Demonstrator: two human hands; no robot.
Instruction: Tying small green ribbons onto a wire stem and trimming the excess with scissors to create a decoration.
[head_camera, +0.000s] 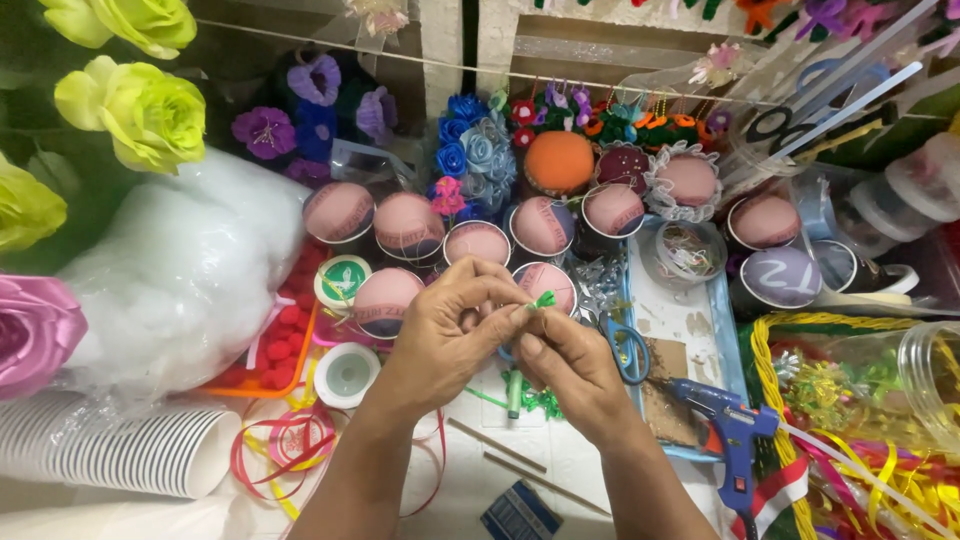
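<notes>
My left hand (452, 325) and my right hand (565, 362) meet above the middle of a crowded craft table. Between their fingertips they pinch a small green ribbon piece (543, 299), which sticks up just above the thumbs. Below the hands lie a green stick (514, 392) and scraps of green ribbon (543, 401). Behind them stand several round jars with pink lids (409, 224).
A blue glue gun (728, 430) and blue-handled scissors (628, 348) lie on a tray (728, 345) to the right. A bag of white stuffing (185, 265) and stacked white cups (110, 450) are at left. Fabric flowers (140, 110) sit at the back, a yellow-rimmed basket (765, 375) at right.
</notes>
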